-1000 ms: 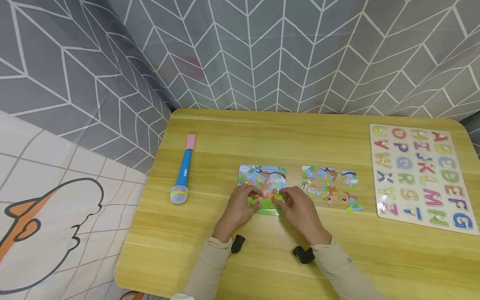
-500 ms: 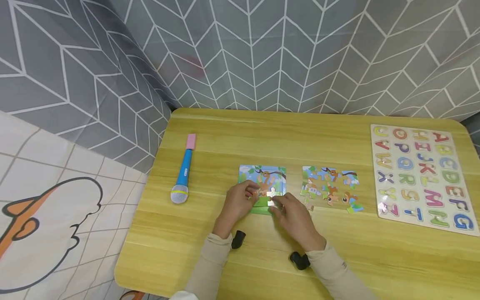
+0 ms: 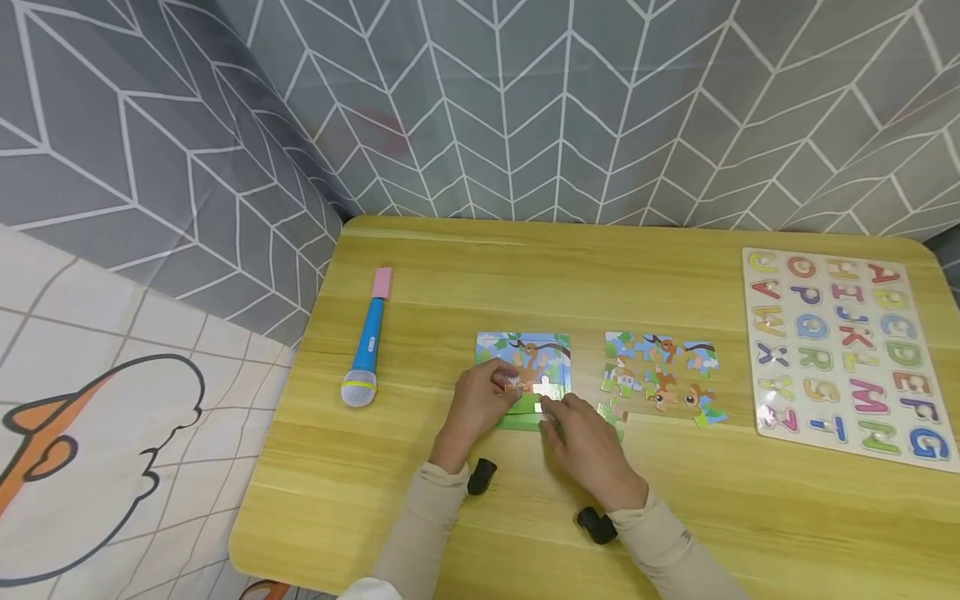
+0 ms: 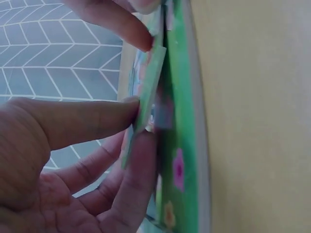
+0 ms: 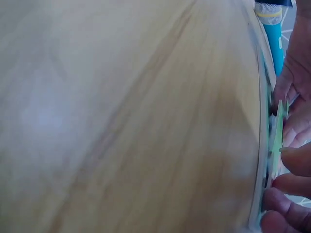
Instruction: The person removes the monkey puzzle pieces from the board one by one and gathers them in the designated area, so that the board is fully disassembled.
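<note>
A few joined jigsaw pieces (image 3: 527, 403), green along the near edge, are tilted up over the picture puzzle board (image 3: 491, 337). My left hand (image 3: 477, 406) pinches them between thumb and finger at their left side, as the left wrist view (image 4: 148, 90) shows close up. From the right, my right hand (image 3: 588, 446) pinches their near right part; its fingertips (image 5: 295, 160) show at the green edge in the right wrist view. Glare whitens part of the picture. Below the pieces, the board's green strip with a pink flower (image 4: 179, 170) is visible.
Several loose jigsaw pieces (image 3: 662, 385) lie right of the board, with another piece (image 3: 613, 415) beside my right hand. A letter board (image 3: 847, 358) lies far right. At the left are a blue toy microphone (image 3: 367, 346) and a pink block (image 3: 382, 283).
My right hand has moved left and slightly toward me, uncovering a piece beside it. The joined pieces have tilted and caught glare. My left hand has barely shifted.
</note>
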`<state>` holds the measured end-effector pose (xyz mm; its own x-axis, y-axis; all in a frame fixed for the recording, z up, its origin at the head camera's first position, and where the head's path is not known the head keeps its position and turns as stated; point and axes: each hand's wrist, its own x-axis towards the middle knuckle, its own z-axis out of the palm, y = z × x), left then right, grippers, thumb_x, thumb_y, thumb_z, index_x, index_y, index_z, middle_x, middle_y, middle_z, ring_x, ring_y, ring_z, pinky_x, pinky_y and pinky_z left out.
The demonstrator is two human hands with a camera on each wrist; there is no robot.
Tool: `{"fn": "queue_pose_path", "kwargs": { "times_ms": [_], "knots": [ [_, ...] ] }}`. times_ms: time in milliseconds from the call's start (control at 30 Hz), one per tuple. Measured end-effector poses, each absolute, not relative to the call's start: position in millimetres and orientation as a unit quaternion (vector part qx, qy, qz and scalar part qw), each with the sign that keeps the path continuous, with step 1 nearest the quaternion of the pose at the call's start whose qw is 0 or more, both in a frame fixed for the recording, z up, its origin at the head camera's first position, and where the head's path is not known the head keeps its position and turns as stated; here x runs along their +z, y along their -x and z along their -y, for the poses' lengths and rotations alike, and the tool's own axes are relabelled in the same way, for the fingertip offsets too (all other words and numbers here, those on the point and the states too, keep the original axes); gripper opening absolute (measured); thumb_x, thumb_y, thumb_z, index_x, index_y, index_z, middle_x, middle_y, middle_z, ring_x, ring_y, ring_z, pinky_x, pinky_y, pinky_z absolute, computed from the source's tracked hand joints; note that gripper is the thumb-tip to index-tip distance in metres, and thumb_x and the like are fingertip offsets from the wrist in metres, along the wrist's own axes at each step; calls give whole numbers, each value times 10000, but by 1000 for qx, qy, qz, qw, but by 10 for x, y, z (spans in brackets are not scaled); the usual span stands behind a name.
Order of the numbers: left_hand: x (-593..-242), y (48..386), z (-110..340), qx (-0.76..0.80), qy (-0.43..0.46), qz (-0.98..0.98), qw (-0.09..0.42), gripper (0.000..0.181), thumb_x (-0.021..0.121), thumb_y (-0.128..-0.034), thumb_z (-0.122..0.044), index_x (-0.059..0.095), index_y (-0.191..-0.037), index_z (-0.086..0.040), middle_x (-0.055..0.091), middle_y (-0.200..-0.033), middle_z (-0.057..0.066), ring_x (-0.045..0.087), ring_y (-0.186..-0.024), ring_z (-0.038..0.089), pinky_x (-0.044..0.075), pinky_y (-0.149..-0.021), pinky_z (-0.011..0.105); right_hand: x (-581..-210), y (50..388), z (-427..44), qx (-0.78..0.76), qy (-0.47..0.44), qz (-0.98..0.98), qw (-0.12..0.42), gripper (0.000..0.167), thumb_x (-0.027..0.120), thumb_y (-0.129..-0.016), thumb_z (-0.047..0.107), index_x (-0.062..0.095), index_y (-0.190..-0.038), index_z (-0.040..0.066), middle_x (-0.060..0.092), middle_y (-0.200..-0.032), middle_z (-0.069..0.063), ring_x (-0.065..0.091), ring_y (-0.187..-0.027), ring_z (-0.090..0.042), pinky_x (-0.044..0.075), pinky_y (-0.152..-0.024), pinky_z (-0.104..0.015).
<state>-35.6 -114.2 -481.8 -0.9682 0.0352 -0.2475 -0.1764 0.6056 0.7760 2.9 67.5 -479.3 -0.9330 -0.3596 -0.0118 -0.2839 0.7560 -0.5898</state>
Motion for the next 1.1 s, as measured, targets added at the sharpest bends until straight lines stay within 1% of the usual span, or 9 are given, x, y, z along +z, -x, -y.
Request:
{"fn": "queue_pose_path", "kwargs": {
  "times_ms": [133,267,400,567,667,767,900,1000,1100],
  "knots": [
    [-4775,364,1117,430,40,-894,116,214,771,-866,-96,732,-1077,-84,696,-869,54,651,-768,152,550,-700,283,-4763,-32,-659,-300,166,-936,78,287,719,-917,98,721,-1191,13,602,-840,-28,421,-667,-96,353,-506,-202],
    [-4700,367,1063,426,44,-898,107,210,767,-852,-63,742,-1060,-79,707,-857,63,663,-759,158,559,-685,279,-4751,-22,-657,-299,160,-937,81,222,714,-924,111,748,-1119,13,594,-813,-25,432,-658,-96,366,-517,-215],
    [-4645,363,966,449,40,-886,108,188,748,-860,-78,747,-1048,-79,720,-840,59,665,-740,142,555,-678,269,-4758,-27,-652,-298,169,-936,84,195,731,-909,119,760,-1068,10,562,-794,-16,422,-654,-97,351,-502,-211],
    [-4627,360,893,463,23,-880,105,225,711,-878,-83,735,-1101,-69,747,-894,68,680,-762,142,545,-664,250,-4783,-36,-655,-301,172,-934,85,169,738,-906,127,765,-1037,25,526,-775,-1,398,-648,-95,329,-493,-205],
    [-4623,356,950,456,40,-883,100,230,732,-887,-82,731,-1118,-73,745,-931,99,680,-750,164,540,-636,261,-4793,-35,-664,-311,165,-932,90,201,748,-899,129,766,-1066,19,512,-760,7,382,-636,-91,319,-494,-200],
    [-4633,350,1040,453,52,-884,107,228,747,-895,-108,731,-1121,-81,737,-959,122,685,-740,173,550,-637,277,-4798,-30,-677,-324,163,-927,92,255,764,-886,127,756,-1112,7,510,-750,12,372,-623,-87,315,-498,-194],
    [-4659,342,1120,467,53,-875,116,229,740,-905,-112,727,-1132,-85,733,-1000,137,709,-803,202,578,-691,308,-4801,-25,-695,-337,161,-923,93,340,766,-889,143,722,-1192,-3,518,-757,9,366,-610,-82,311,-497,-190],
    [-4679,334,1130,477,48,-870,117,234,730,-910,-98,723,-1144,-79,731,-1011,145,716,-842,229,585,-701,319,-4800,-26,-712,-344,163,-919,98,380,764,-889,146,700,-1230,-9,516,-761,10,354,-602,-82,301,-491,-191],
    [-4688,324,1106,477,35,-870,116,236,723,-915,-94,720,-1150,-72,729,-1013,149,716,-838,232,581,-688,301,-4798,-22,-731,-356,164,-913,115,428,758,-896,164,670,-1279,-7,533,-768,18,365,-599,-73,315,-504,-192]
  ]
}}
